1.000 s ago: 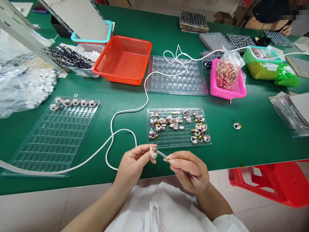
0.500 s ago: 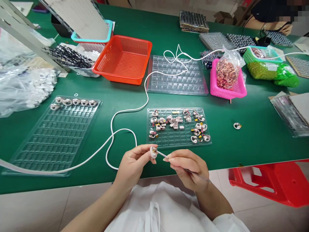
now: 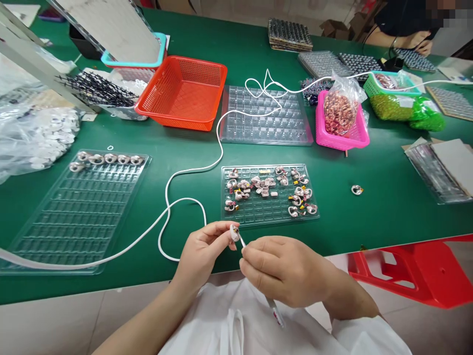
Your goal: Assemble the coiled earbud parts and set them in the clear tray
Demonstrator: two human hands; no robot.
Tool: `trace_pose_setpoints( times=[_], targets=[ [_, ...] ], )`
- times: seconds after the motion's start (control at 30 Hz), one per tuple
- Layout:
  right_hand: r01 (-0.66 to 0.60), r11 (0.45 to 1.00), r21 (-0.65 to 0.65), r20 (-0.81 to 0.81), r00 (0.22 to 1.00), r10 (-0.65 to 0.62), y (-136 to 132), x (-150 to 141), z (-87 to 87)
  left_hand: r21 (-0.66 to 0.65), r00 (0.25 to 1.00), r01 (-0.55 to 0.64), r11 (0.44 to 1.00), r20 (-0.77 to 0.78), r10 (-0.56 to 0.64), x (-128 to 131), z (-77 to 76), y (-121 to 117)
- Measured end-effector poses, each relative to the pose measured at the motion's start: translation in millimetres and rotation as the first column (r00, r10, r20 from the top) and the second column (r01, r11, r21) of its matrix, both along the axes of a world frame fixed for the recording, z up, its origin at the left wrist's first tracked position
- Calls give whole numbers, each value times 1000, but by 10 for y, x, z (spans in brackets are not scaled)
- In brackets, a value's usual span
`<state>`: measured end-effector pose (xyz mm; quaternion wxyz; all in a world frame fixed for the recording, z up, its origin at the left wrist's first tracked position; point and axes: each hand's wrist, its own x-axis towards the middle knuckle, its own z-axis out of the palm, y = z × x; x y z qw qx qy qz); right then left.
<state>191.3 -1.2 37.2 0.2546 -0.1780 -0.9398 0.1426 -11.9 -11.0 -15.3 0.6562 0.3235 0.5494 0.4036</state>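
My left hand (image 3: 207, 249) pinches a small white and silver earbud part (image 3: 234, 232) between thumb and fingertips, just above the table's front edge. My right hand (image 3: 281, 268) is closed around slim silver tweezers (image 3: 243, 241). Their tip reaches the earbud, though whether it touches cannot be made out. The flat rear end, with a red mark, sticks out below the palm. Just beyond my hands lies a clear tray (image 3: 258, 214) with several loose earbud parts, some with yellow and pink bits. One more earbud part (image 3: 356, 190) rests on the table to the right.
On the left, a clear tray (image 3: 84, 217) has several silver earbud parts along its top. A white cable (image 3: 168, 192) winds across the green table. Behind stand an orange basket (image 3: 185, 98) and a pink basket (image 3: 343, 140). A co-worker's hand (image 3: 419, 42) is at the far right.
My right hand has turned over, back upward, and closed in toward the left. The tweezers now point more steeply, with their rear end lower. The left hand still pinches the earbud part.
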Motion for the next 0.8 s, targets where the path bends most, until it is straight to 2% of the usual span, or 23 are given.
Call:
trace_pose_setpoints(
  times=[0.2,0.5,0.6,0.67,0.8],
  targets=[
    [-8,1000,2,18,1000,8,-30,-57,-67,-8,999,44,999,4,-44,16,8,4],
    [46,996,-82,-323,944,-70,-92,-13,-309,-72,987,-8,997,162,20,44,61,50],
    [53,978,-203,-410,902,-135,-142,34,-366,-91,985,-16,996,168,31,65,90,67],
    [58,949,-311,-491,845,-213,-184,87,-393,-103,986,-26,994,160,42,74,115,81],
    [83,850,-521,-571,706,-419,-238,336,-378,-99,992,-20,995,124,32,59,120,104]
  ],
)
